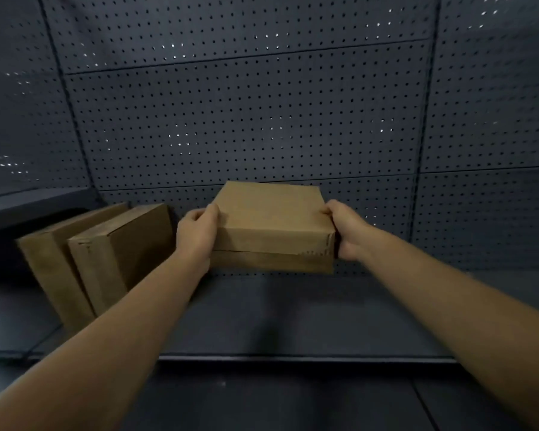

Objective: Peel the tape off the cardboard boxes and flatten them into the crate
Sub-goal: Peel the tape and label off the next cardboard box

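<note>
A flat brown cardboard box (271, 225) hangs in the air above a dark shelf, held level between both hands. My left hand (196, 234) grips its left side, thumb on the top face. My right hand (344, 231) grips its right side, thumb at the top corner. A torn perforated strip runs along the box's near right edge. Two more closed cardboard boxes (119, 256) stand on edge at the left, leaning against each other. No crate is in view.
The dark shelf (293, 318) runs across the lower middle, with its front lip near me. A grey pegboard wall (246, 119) fills the back and sides. Another dark shelf edge (28, 206) sits at the far left.
</note>
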